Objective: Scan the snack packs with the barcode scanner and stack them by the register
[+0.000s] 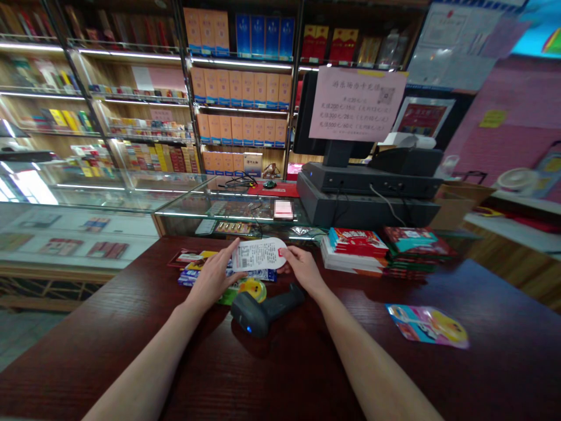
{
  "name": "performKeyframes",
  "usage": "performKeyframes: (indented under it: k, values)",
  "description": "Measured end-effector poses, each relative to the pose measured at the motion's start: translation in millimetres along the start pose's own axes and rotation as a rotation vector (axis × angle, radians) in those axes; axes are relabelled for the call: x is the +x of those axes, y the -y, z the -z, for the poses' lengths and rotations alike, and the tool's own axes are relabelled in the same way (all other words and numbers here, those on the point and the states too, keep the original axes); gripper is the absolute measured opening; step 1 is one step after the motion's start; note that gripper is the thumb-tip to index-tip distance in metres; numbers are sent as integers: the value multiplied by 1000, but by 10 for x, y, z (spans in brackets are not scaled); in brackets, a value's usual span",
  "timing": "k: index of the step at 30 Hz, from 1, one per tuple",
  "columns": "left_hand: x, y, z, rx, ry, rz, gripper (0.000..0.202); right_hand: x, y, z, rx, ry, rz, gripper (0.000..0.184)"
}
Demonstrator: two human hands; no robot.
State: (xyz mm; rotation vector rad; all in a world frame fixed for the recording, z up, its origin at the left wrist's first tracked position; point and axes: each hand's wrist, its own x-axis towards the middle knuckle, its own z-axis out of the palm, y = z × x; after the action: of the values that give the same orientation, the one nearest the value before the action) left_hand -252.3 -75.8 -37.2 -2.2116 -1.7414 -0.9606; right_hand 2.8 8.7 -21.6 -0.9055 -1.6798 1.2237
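Observation:
My left hand (213, 279) and my right hand (302, 270) hold a flat white printed packet (258, 254) by its two ends, above the dark red wooden counter (131, 345). Its back shows small print and a red-edged hang hole near my right thumb. Just below my hands lies a black handheld barcode scanner (265, 310) on its side, showing a small blue light and touching neither hand. A loose pile of colourful packets (228, 273) lies under the white packet, partly hidden by my left hand.
Stacks of red boxed goods (357, 248) stand on the counter to the right, beyond a loose printed packet (427, 326). Behind them are a glass display case (232, 204), a black till terminal (368, 187) with a pink notice (357, 104), and stocked shelves (241, 88).

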Motion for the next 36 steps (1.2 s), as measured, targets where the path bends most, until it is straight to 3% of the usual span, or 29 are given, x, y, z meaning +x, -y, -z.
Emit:
performKeyframes:
  k: [11,22,28,36]
  values:
    - [23,-80,89,140,-142,-56,71,-22,15,-30,6,46,-6,38]
    - [20,-59,78,244,-106,-91,68,-25,31,-31,1,54,-9,39]
    - [27,-129,121,256,-139,-68,64,-8,24,-16,-18,64,-3,40]
    - [27,-179,158,285,-229,-54,64,-72,13,142,-119,175,0,40]
